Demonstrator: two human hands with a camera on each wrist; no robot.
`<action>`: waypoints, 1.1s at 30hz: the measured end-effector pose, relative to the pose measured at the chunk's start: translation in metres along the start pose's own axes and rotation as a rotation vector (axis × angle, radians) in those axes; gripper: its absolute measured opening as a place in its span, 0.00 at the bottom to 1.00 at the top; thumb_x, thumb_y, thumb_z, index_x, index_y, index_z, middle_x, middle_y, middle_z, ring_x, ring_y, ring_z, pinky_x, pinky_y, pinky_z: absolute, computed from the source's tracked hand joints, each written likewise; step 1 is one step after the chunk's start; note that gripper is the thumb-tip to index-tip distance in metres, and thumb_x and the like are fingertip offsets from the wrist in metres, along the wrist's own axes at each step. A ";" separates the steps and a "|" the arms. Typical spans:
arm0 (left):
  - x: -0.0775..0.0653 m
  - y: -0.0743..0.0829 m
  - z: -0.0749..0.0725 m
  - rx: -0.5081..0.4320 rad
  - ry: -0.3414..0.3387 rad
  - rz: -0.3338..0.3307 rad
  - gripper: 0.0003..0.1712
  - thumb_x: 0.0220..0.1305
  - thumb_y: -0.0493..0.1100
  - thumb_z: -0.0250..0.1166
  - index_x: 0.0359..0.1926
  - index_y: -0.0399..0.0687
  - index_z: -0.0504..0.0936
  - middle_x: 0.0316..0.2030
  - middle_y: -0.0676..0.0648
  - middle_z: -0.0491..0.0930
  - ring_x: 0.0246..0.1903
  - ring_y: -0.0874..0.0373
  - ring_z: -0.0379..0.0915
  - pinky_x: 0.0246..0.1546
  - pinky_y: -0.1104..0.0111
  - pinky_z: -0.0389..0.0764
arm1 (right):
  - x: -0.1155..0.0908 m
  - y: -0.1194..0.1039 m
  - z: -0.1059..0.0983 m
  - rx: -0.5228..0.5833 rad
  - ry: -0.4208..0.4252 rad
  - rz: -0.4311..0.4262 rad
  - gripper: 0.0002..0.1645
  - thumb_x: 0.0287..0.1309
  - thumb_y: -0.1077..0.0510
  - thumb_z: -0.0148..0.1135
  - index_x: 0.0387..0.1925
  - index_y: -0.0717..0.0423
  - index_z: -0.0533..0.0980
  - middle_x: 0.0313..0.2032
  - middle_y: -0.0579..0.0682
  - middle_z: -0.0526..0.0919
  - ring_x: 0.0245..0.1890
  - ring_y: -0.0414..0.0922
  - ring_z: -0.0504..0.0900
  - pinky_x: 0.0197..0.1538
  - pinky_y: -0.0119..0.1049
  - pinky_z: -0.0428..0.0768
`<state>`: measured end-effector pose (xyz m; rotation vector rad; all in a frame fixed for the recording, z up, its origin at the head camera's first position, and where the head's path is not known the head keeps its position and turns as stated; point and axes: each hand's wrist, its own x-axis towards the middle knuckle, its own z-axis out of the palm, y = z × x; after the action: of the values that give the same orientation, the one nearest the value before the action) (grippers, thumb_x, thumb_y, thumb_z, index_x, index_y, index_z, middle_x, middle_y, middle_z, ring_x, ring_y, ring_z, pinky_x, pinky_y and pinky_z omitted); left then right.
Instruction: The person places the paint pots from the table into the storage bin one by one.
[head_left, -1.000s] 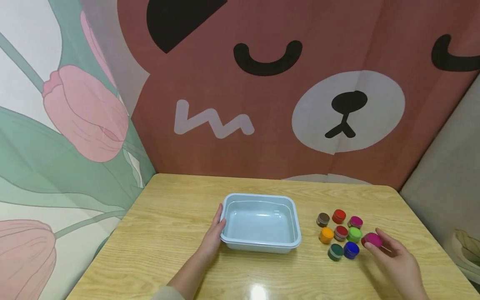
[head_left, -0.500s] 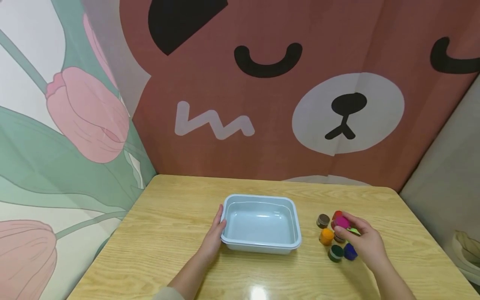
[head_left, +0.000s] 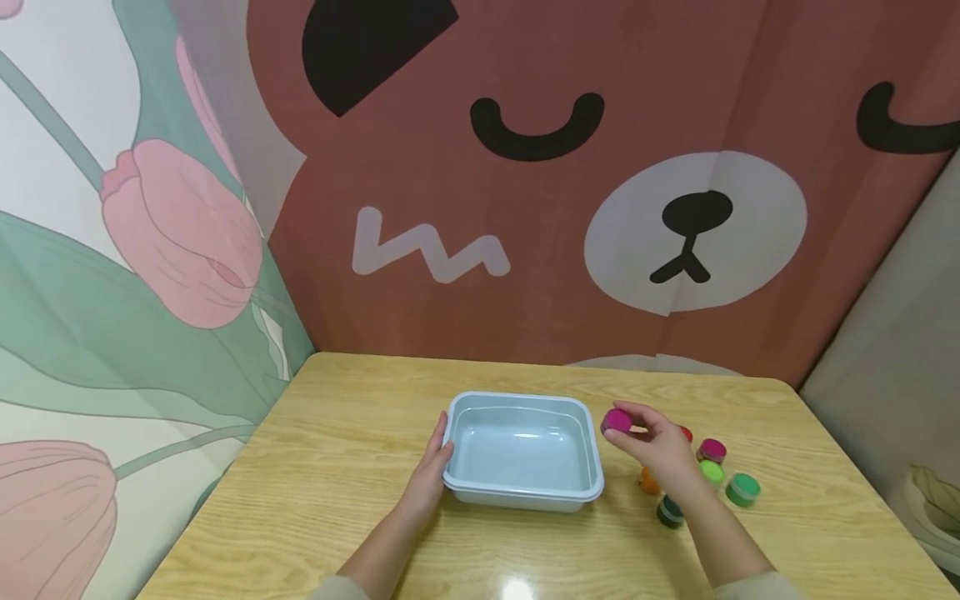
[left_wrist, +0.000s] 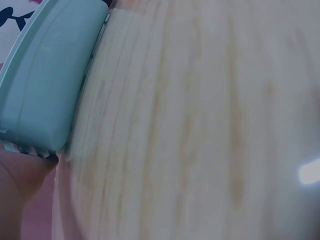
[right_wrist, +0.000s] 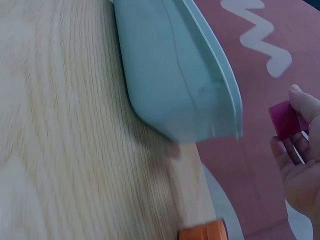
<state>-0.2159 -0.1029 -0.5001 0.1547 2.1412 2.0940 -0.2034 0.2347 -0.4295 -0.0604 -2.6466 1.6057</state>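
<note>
The right hand [head_left: 663, 446] reaches inward over the surface [head_left: 360, 400] with the wrist angled toward the middle, its grip narrow and pinching a magenta jar [head_left: 617, 420] between thumb and fingers. That jar is held up in the air, just beside the right end of a pale blue tub [head_left: 517, 450]. The left hand [head_left: 429, 471] stretches forward to the tub's left end, fingers fairly straight along the outside and thumb near the rim; its grip touches that end, though whether any fingertip hooks underneath cannot be told. The tub looks like smooth, glossy plastic, rectangular with rounded corners, sloping walls and a flared lip. The jar is a short cylinder with a flat top. Similar squat jars stand behind and below the right forearm: an orange jar [head_left: 649, 480], partly hidden, a dark green jar [head_left: 671, 512], a lime jar [head_left: 710, 473], a bright green jar [head_left: 742, 489] and a second magenta jar [head_left: 712, 451]. The surface shows yellowish wood grain with a soft shine.
</note>
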 end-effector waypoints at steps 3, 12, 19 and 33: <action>-0.001 0.000 0.001 0.001 0.001 -0.007 0.34 0.78 0.49 0.40 0.79 0.53 0.41 0.79 0.42 0.35 0.77 0.38 0.25 0.73 0.37 0.31 | 0.005 -0.008 0.012 0.017 -0.030 -0.009 0.38 0.58 0.45 0.69 0.66 0.55 0.70 0.59 0.60 0.76 0.55 0.54 0.80 0.51 0.34 0.85; -0.001 0.001 0.000 0.022 0.000 -0.011 0.34 0.78 0.49 0.40 0.79 0.57 0.41 0.79 0.43 0.35 0.77 0.38 0.25 0.72 0.36 0.31 | 0.024 -0.021 0.049 0.083 -0.095 -0.065 0.36 0.55 0.50 0.71 0.64 0.56 0.72 0.57 0.60 0.78 0.53 0.53 0.80 0.51 0.39 0.85; -0.001 0.001 0.000 0.005 -0.003 -0.016 0.34 0.78 0.49 0.40 0.79 0.56 0.41 0.79 0.42 0.35 0.77 0.37 0.25 0.72 0.36 0.32 | 0.036 -0.028 0.077 0.086 -0.108 -0.077 0.33 0.53 0.54 0.73 0.61 0.58 0.76 0.52 0.59 0.82 0.49 0.52 0.81 0.49 0.37 0.86; 0.000 0.001 0.003 0.017 -0.008 -0.021 0.34 0.78 0.50 0.41 0.79 0.55 0.41 0.79 0.42 0.35 0.77 0.37 0.26 0.72 0.36 0.32 | 0.054 -0.043 0.127 -0.003 -0.134 -0.127 0.28 0.48 0.56 0.76 0.54 0.54 0.81 0.45 0.52 0.85 0.49 0.48 0.81 0.45 0.34 0.82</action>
<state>-0.2151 -0.1001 -0.4994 0.1416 2.1470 2.0613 -0.2656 0.1056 -0.4492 0.2183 -2.6872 1.6198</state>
